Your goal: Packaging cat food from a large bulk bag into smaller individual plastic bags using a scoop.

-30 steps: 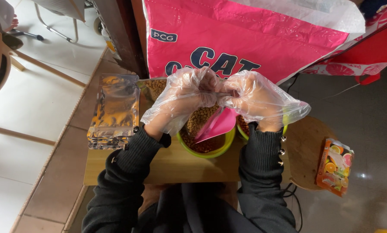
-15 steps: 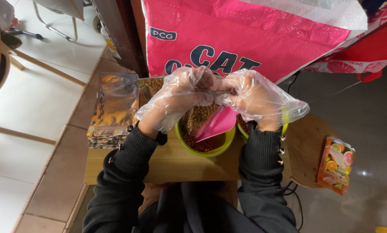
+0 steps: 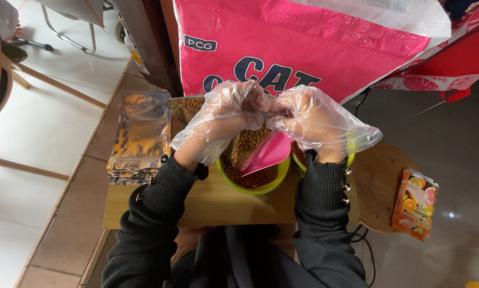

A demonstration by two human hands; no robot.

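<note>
Barely anything had shifted since the earlier frame: both gloved hands stayed pinched together above the bowl. Between them sat a small clear pouch [image 3: 268, 113], its top edge gripped by the left hand [image 3: 223, 125] and the right hand [image 3: 317, 125], fingers closed on it. Directly beneath the hands stood a green bowl [image 3: 252, 184] of brown kibble with a pink scoop [image 3: 268, 152] lying in it. Left of the left hand lay a stack of shiny pouches [image 3: 138, 136] on the wooden bench [image 3: 207, 205]. Beyond the hands stood a big pink sack [image 3: 303, 42].
</note>
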